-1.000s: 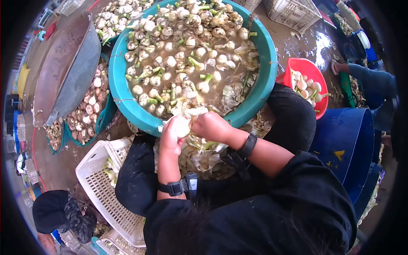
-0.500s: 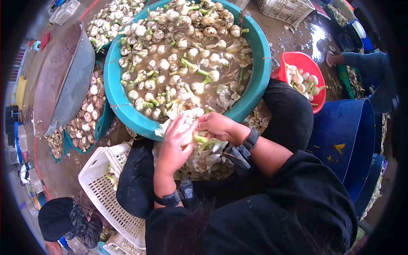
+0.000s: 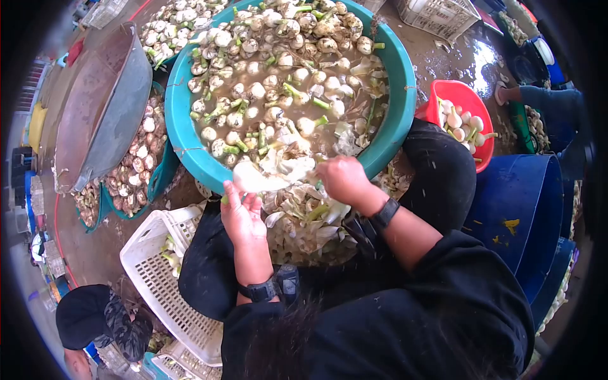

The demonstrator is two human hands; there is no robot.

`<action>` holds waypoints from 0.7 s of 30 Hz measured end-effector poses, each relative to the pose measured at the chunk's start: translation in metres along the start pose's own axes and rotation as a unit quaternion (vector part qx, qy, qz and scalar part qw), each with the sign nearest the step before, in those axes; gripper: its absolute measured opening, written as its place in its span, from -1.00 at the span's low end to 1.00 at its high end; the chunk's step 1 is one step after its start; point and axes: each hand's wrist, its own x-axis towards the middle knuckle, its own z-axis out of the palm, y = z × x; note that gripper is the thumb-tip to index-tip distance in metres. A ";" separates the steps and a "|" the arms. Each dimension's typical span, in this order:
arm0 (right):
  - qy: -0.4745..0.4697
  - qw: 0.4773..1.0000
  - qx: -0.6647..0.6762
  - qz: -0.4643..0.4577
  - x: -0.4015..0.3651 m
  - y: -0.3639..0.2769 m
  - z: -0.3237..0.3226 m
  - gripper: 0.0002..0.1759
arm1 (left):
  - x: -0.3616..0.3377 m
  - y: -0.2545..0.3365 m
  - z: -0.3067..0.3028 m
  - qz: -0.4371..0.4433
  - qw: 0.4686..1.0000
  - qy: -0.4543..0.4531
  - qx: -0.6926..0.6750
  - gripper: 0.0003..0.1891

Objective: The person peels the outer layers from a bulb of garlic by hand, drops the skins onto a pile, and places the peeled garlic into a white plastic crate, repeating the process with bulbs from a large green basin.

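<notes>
In front of me stands a teal tub (image 3: 405, 107) of muddy water, with garlic bulbs (image 3: 272, 82) that have short green stems. My left hand (image 3: 244, 218) is closed around a white garlic bulb (image 3: 249, 178) at the tub's near rim, with a bit of green stem showing by the thumb. My right hand (image 3: 345, 182) is closed beside it, to the right. Between the hands stretches a pale strip of garlic skin (image 3: 288, 174), reaching the right fingertips. Below the hands, loose peelings (image 3: 310, 225) are heaped between my legs.
A red basin (image 3: 467, 95) of cleaned garlic stands to the right, near a blue barrel (image 3: 506, 202). At left are a white crate (image 3: 142, 253), a metal wheelbarrow tray (image 3: 101, 114) and garlic sacks (image 3: 136, 164). Another person (image 3: 95, 316) is at lower left.
My hands, close together before, have drawn apart. The left has turned palm up with the bulb, and the right has moved to the right. The view has shifted slightly.
</notes>
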 end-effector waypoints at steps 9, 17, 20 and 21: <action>0.058 0.922 0.382 -0.033 0.014 -0.074 -0.035 -0.67 | -0.005 0.009 0.003 0.040 0.999 0.019 0.022 -0.68; 0.074 0.993 -0.030 0.082 0.086 0.018 0.018 -0.78 | -0.040 0.123 -0.105 0.471 0.812 0.311 0.148 -0.86; -0.057 0.989 -0.085 0.110 0.125 0.069 0.028 -0.77 | -0.053 0.155 -0.130 0.602 0.686 0.372 0.171 -0.91; -0.160 0.978 -0.069 0.112 0.135 0.077 0.039 -0.71 | -0.060 0.157 -0.120 0.588 0.695 0.375 0.175 -0.91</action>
